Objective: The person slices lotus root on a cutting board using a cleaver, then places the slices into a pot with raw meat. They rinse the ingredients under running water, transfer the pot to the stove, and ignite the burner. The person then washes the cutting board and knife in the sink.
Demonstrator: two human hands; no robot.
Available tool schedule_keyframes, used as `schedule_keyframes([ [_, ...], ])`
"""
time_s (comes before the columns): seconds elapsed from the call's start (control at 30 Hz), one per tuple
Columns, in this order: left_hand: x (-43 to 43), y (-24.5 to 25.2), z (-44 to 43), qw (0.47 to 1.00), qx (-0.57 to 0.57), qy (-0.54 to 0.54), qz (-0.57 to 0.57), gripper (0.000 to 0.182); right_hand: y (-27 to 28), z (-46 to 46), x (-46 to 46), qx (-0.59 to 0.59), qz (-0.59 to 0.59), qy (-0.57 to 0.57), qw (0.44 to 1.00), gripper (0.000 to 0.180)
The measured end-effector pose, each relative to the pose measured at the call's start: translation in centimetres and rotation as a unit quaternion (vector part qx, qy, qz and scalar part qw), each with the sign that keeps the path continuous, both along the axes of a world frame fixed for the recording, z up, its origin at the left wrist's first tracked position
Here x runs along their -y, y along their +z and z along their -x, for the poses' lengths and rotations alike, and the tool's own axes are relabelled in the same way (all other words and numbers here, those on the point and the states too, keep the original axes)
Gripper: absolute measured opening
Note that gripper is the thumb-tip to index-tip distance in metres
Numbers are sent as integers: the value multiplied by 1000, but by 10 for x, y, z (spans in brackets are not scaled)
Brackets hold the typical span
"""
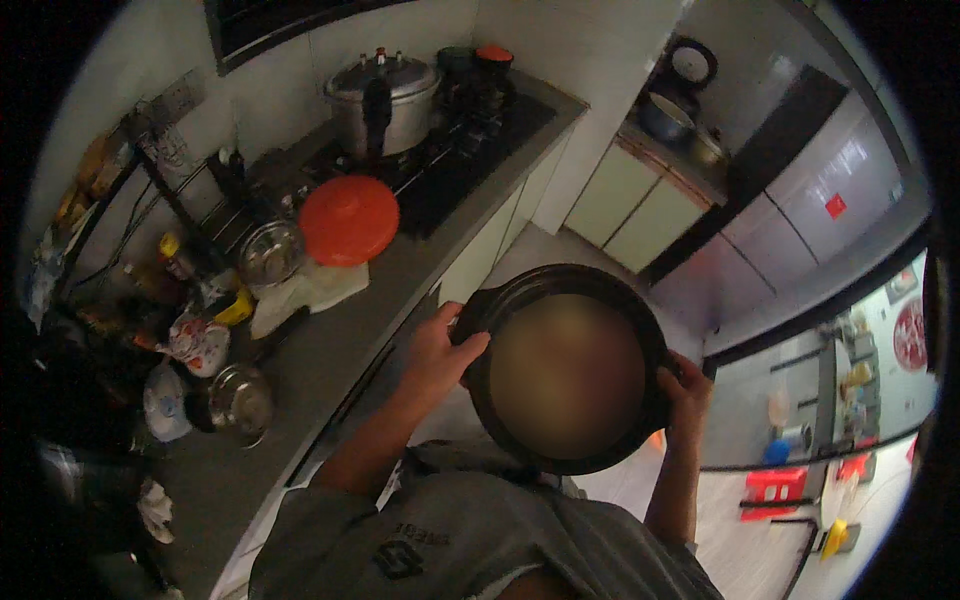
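A dark round pot [649,319] with two side handles is held up in front of my body, above the floor and off the counter's edge. My left hand [442,349] grips its left handle with the thumb over the rim. On the opposite side, my right hand [686,386] holds the other handle. The pot's inside appears blurred, so I cannot tell what it contains. An orange-red round lid [349,221] rests on the counter to the left, beside a pale cloth [330,292].
A pressure cooker [382,109] stands on the black gas hob [465,176]. Steel bowls [244,405], dishes and bottles crowd the counter [300,382] at left. A low cabinet [637,206] bearing pots stands across the floor. Sliding glass doors [795,367] are at right.
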State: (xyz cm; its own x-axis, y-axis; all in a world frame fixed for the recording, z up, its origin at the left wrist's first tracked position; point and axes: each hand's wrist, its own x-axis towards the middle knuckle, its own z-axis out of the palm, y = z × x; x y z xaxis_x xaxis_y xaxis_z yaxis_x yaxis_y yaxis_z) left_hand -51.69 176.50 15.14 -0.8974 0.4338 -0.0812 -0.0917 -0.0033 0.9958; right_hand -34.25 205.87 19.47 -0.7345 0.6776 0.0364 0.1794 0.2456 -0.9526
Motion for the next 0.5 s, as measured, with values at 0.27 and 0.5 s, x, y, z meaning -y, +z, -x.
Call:
schedule_keyframes([
  [0.27, -130, 13, 121, 994, -10, 93, 62, 42, 6, 177, -153, 43, -10, 62, 997, 38],
  [0.5, -214, -9, 253, 988, 12, 136, 66, 39, -9, 344, -251, 38, -16, 90, 995, 39],
])
